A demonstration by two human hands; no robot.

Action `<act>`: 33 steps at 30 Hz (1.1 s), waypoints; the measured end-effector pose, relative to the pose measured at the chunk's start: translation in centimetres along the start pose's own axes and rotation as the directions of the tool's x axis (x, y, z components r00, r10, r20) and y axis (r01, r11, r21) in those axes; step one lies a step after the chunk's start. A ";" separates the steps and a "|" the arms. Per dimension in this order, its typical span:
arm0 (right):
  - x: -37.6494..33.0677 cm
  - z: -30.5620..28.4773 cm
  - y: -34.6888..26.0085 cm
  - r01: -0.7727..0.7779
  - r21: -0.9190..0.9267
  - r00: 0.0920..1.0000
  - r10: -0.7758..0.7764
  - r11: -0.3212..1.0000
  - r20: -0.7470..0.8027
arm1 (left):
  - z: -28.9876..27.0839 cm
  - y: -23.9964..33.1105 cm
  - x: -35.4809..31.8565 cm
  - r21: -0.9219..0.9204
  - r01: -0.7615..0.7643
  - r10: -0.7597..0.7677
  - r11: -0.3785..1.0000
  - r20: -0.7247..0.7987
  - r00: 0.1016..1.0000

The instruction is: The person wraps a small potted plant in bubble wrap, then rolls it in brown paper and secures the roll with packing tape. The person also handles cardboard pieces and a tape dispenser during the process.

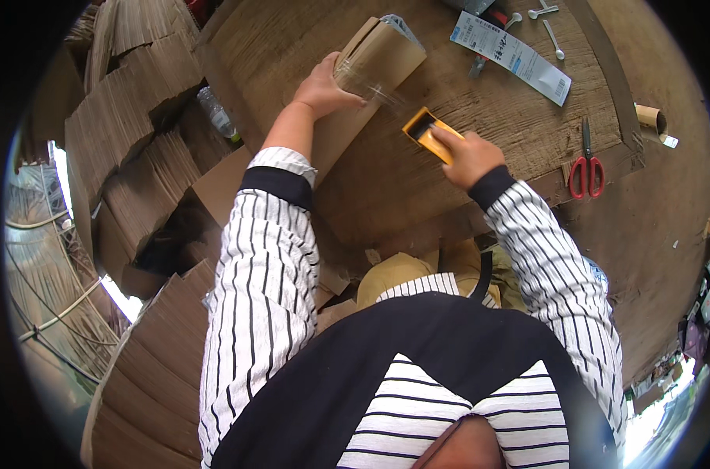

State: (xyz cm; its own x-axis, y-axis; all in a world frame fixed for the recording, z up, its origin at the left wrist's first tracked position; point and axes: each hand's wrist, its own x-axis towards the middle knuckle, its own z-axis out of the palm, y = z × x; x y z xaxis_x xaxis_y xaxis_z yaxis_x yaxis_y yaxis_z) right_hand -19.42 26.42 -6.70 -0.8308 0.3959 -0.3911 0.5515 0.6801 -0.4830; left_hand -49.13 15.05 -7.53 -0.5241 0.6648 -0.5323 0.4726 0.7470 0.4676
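My left hand (322,90) grips the near left side of a brown cardboard box (394,56), thumb stretched along its near end. Clear plastic (403,26) pokes out at the box's far end. Shiny clear tape (363,80) lies across the near end and seems to run on toward a yellow tape dispenser (433,148). Closed around that dispenser is my right hand (477,159), just right of the box and apart from it. A flat piece of cardboard (341,142) extends below my left hand; whether it belongs to the box, I cannot tell.
Red-handled scissors (586,172) lie at the wooden table's (480,98) right edge. Farther back are a printed label strip (515,61) and several white spoons (554,41). A cardboard tube (650,123) sits beyond. Stacked flattened cardboard (140,102) and a plastic bottle (216,113) are at left.
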 end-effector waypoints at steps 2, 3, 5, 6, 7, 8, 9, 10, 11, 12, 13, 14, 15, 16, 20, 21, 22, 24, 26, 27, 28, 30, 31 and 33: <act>3.4 0.6 -1.3 0.026 0.004 1.000 -0.026 1.000 0.007 | -0.8 -2.3 1.1 -0.087 -0.028 0.032 0.996 0.037 0.999; 4.6 0.6 -2.1 0.033 0.010 0.999 -0.033 0.999 -0.004 | -1.1 -3.1 2.0 -0.130 -0.048 0.055 0.990 0.053 0.997; 7.0 0.8 -3.6 0.019 0.006 1.000 -0.019 1.000 -0.011 | -2.0 -3.6 2.8 -0.203 -0.032 0.061 0.979 0.138 0.989; 7.7 1.2 -4.0 0.008 0.000 1.000 -0.008 1.000 -0.017 | -2.4 -3.9 3.2 -0.235 -0.021 0.064 0.972 0.177 0.982; 7.9 1.6 -4.1 0.015 0.013 0.999 -0.015 1.000 -0.048 | -2.7 -4.4 3.5 -0.300 -0.020 0.084 0.954 0.202 0.976; 7.8 1.8 -4.0 0.025 0.036 0.997 -0.022 0.999 -0.080 | -2.7 -4.9 3.8 -0.362 -0.018 0.107 0.932 0.225 0.968; 7.1 2.0 -3.9 0.035 0.059 0.994 -0.029 0.998 -0.107 | -2.6 -5.2 4.0 -0.425 -0.009 0.127 0.905 0.250 0.960; 6.3 2.0 -3.4 0.037 0.075 0.990 -0.026 0.997 -0.138 | -2.3 -4.3 3.8 -0.482 -0.008 0.152 0.876 0.261 0.953; 5.1 2.6 -2.9 0.048 0.062 0.976 -0.034 0.997 -0.215 | -1.5 -3.5 3.0 -0.537 -0.005 0.178 0.844 0.271 0.946; 3.2 2.7 -2.1 0.066 0.058 0.952 -0.046 0.996 -0.303 | -0.5 -2.5 2.0 -0.593 0.007 0.204 0.805 0.288 0.936; 0.7 1.8 -1.9 0.097 0.084 0.941 -0.064 0.992 -0.333 | 1.1 -3.1 1.1 -0.697 0.037 0.260 0.716 0.316 0.912; -2.1 1.4 -1.2 0.107 0.077 0.933 -0.073 0.991 -0.353 | 1.7 -1.1 -0.6 -0.711 0.116 0.280 0.694 0.414 0.866; -5.1 0.6 -1.0 0.094 0.073 0.947 -0.067 0.993 -0.316 | 3.2 -1.0 -1.8 -0.716 0.171 0.281 0.677 0.466 0.839; -7.9 0.3 -0.8 0.089 0.081 0.949 -0.060 0.993 -0.310 | 5.0 -1.1 -3.0 -0.716 0.230 0.280 0.659 0.518 0.808; -14.3 2.2 0.0 -0.014 0.111 0.974 0.039 0.994 -0.224 | 9.7 -0.3 -5.4 -0.672 0.271 0.306 0.689 0.609 0.731; -14.2 2.7 0.1 -0.013 0.136 0.969 0.046 0.991 -0.244 | 9.4 -0.3 -5.6 -0.675 0.273 0.273 0.686 0.586 0.763; -14.0 3.0 0.1 0.002 0.155 0.963 0.040 0.988 -0.265 | 9.2 -0.2 -5.9 -0.679 0.275 0.238 0.680 0.560 0.794; -13.0 3.6 -0.2 0.040 0.195 0.948 0.024 0.980 -0.317 | 8.5 -0.1 -6.4 -0.577 0.094 0.214 0.811 0.443 0.870; -11.1 3.9 -1.3 0.076 0.201 0.937 -0.001 0.977 -0.350 | 8.1 -0.7 -7.4 -0.160 -0.199 0.238 0.967 0.280 0.930; -10.1 3.8 -1.9 0.097 0.211 0.932 -0.014 0.973 -0.363 | 8.2 0.0 -8.1 -0.049 -0.201 0.207 0.978 0.188 0.960; -9.4 3.5 -2.4 0.111 0.214 0.927 -0.023 0.970 -0.375 | 8.6 1.0 -8.8 0.068 -0.206 0.199 0.976 0.090 0.976; -8.3 2.7 -3.1 0.123 0.204 0.926 -0.038 0.971 -0.375 | 9.5 2.7 -9.8 0.290 -0.179 0.215 0.940 -0.099 0.972; -8.2 2.3 -3.1 0.128 0.194 0.928 -0.048 0.973 -0.369 | 10.4 2.5 -10.1 0.390 -0.127 0.209 0.912 -0.173 0.963; -8.8 1.4 -2.8 0.111 0.207 0.949 -0.041 0.972 -0.314 | 12.1 1.3 -9.5 0.401 -0.032 0.149 0.916 -0.265 0.953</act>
State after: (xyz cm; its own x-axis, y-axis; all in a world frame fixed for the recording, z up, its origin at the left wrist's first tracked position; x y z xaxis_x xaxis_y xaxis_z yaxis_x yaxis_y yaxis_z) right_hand -13.52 20.12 -3.02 -0.8343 0.5412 -0.1050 0.4595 0.5772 -0.6751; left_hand -34.99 9.60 -10.37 -0.6162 0.7466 -0.2506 0.7335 0.6600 0.1626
